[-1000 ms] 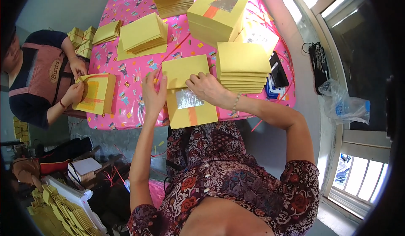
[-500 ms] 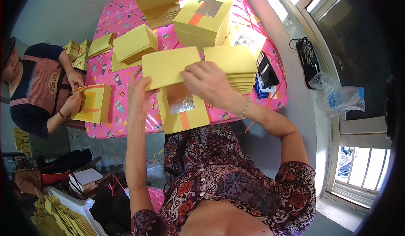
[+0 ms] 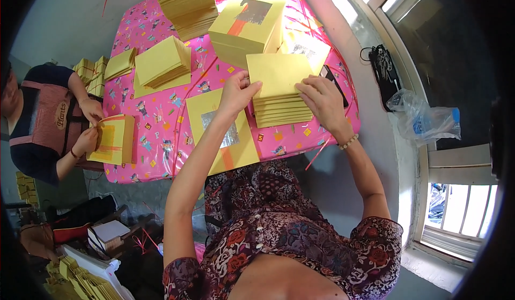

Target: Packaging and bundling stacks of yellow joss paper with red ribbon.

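Note:
A packet of yellow joss paper (image 3: 279, 75) lies on top of a stack of folded yellow packets (image 3: 283, 112) at the table's near right. My left hand (image 3: 240, 92) pinches its left edge, thumb on top and fingers behind. At its right edge my right hand (image 3: 323, 100) grips the lower corner, fingertips on the paper; its thumb is partly hidden. Left of the stack, partly behind my left forearm, lies a yellow sheet (image 3: 201, 106) with a silver foil square (image 3: 230, 136) and an orange stripe.
A tall yellow paper block (image 3: 236, 42) stands behind the stack, beside another large pile (image 3: 185, 10). Smaller piles (image 3: 163, 64) sit left on the pink patterned tablecloth (image 3: 155, 123). A co-worker (image 3: 48, 112) handles a yellow bundle (image 3: 115, 139). A dark phone (image 3: 335, 83) lies right.
My hands have moved right with the yellow packet, from above the foil sheet onto the stack. The foil sheet is now more exposed. My view has shifted slightly.

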A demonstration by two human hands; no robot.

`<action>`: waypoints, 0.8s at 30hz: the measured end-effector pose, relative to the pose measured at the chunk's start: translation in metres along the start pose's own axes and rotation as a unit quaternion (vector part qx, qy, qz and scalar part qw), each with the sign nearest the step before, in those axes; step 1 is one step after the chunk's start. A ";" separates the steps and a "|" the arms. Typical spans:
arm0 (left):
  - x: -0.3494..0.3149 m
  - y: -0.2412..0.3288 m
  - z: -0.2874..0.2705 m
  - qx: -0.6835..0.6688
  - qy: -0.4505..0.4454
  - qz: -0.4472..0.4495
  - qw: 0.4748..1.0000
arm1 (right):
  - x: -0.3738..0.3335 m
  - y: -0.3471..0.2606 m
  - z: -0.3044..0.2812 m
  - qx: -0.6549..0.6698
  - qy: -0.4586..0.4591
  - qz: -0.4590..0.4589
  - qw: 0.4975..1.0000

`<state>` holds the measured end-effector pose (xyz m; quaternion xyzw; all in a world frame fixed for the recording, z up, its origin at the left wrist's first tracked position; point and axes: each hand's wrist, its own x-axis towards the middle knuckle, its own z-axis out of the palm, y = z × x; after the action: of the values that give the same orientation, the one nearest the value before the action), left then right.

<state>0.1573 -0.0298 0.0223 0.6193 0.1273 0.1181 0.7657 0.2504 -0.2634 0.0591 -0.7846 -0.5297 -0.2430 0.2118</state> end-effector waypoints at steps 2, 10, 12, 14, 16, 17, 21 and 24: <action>0.001 -0.013 -0.002 0.069 0.005 -0.020 0.997 | -0.009 0.000 0.007 0.019 -0.041 0.019 0.999; -0.012 -0.030 0.005 0.059 0.032 -0.037 0.997 | -0.031 0.002 0.020 0.018 -0.066 0.002 0.998; -0.013 -0.034 0.005 0.051 0.037 -0.028 0.998 | -0.034 0.001 0.021 0.022 -0.066 -0.001 0.998; -0.013 -0.033 0.007 0.146 0.028 0.002 0.989 | -0.037 0.000 0.022 0.026 -0.063 -0.002 0.998; -0.017 -0.030 0.014 0.237 0.047 0.019 0.970 | -0.040 0.001 0.023 0.046 -0.074 0.013 0.996; -0.020 -0.028 0.019 0.325 0.068 0.038 0.942 | -0.039 0.000 0.023 0.066 -0.084 0.026 0.994; -0.024 -0.031 0.032 0.402 0.158 0.139 0.891 | -0.034 0.000 0.020 0.075 -0.081 0.015 0.994; -0.028 -0.029 0.030 0.539 0.160 0.151 0.813 | -0.030 -0.001 0.023 0.081 -0.098 0.043 0.991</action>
<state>0.1422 -0.0726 0.0008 0.9167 0.1961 0.2417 0.2505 0.2431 -0.2710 0.0230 -0.8069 -0.5316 -0.1123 0.2319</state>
